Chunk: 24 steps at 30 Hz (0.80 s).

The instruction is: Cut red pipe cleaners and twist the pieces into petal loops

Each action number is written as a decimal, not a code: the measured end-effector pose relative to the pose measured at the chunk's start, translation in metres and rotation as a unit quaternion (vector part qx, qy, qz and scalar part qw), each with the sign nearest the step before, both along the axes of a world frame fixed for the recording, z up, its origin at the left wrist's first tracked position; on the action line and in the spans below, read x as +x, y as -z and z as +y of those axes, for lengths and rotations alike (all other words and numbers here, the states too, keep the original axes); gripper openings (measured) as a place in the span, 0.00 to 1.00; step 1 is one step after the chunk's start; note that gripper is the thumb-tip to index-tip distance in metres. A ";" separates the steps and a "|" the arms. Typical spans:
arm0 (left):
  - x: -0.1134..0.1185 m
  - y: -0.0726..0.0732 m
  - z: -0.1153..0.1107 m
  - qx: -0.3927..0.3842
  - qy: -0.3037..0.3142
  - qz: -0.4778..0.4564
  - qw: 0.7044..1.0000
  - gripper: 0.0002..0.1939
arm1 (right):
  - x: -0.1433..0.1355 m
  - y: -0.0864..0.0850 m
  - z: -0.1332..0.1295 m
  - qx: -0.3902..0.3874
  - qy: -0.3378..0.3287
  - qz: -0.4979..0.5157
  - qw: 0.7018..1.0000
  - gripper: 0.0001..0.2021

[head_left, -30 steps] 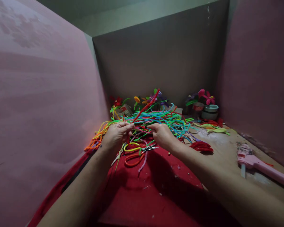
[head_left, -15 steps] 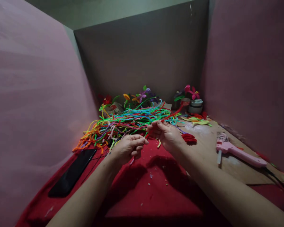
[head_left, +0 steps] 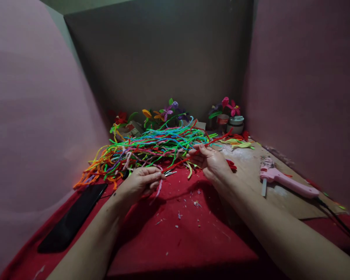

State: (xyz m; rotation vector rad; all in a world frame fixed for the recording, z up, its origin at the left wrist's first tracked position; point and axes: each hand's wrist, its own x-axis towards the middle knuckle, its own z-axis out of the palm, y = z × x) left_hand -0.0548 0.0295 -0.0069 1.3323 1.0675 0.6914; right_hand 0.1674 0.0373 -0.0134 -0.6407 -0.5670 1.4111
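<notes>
A red pipe cleaner stretches between my two hands over the red cloth. My left hand pinches its lower left end. My right hand holds it between thumb and fingers, and its other end sticks out up and to the right. Small metal blade tips, like those of scissors, show beside my left fingertips; what they belong to is hidden. A pink strand hangs by my left hand. Behind both hands spreads a heap of multicoloured pipe cleaners.
A black phone lies at the left. At the right a pink glue gun rests on a brown board. Fuzzy flowers and a lidded jar stand at the back. Pink side panels flank the red cloth.
My hands have moved apart, drawing the red pipe cleaner out between them. The blade tips by my left hand show more clearly. The whole view has shifted slightly.
</notes>
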 end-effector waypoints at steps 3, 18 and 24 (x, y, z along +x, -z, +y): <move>-0.007 0.003 0.007 -0.017 -0.002 0.000 1.000 0.12 | 0.001 -0.003 -0.001 -0.008 -0.002 -0.005 1.000 0.09; -0.014 -0.007 -0.008 0.025 0.204 -0.069 0.976 0.29 | 0.008 -0.020 -0.018 0.038 -0.033 -0.095 0.994 0.05; 0.022 0.002 -0.008 0.078 0.021 -0.147 0.986 0.20 | -0.011 -0.015 -0.038 0.070 -0.233 -0.285 0.927 0.11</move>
